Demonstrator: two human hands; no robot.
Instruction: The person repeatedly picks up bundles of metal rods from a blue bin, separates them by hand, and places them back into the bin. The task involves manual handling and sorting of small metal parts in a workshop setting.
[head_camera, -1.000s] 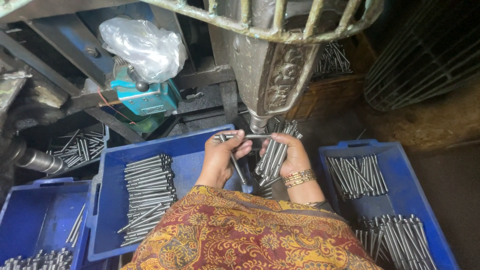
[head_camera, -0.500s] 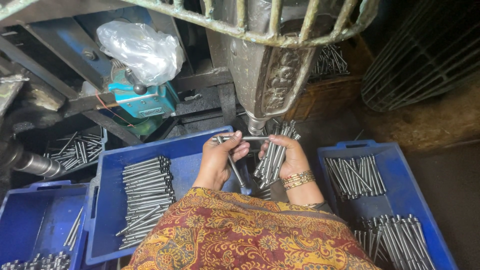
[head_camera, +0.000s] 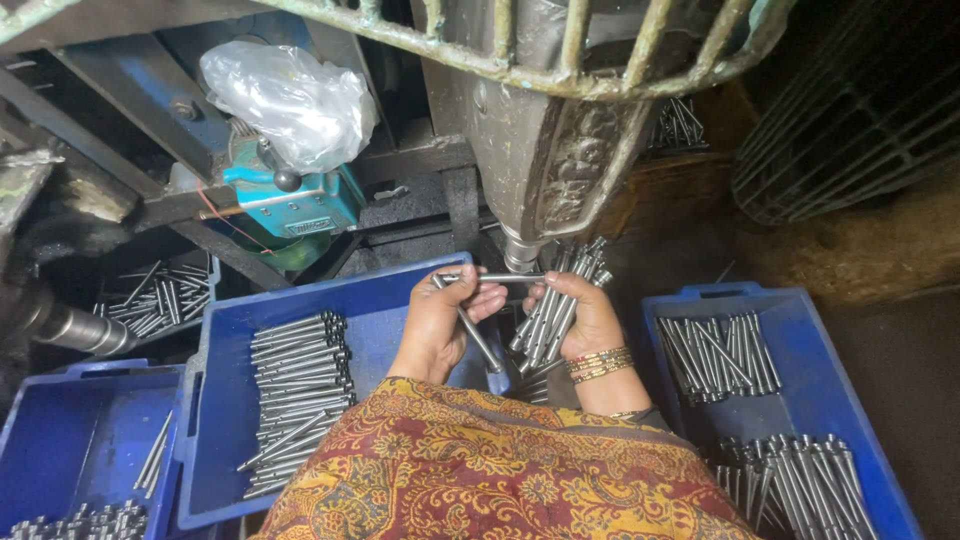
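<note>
Item: my left hand pinching two steel rods, one level at the press nose. Right hand clasped round the rod bundle. I'd seat it square, fingers back.

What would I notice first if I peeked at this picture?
Probably the two hands in the middle: the right hand grips a bundle of shiny metal rods, and the left hand holds two single rods. Blue crates on both sides hold rows of the same rods, and a crumpled plastic bag sits at upper left.
</note>
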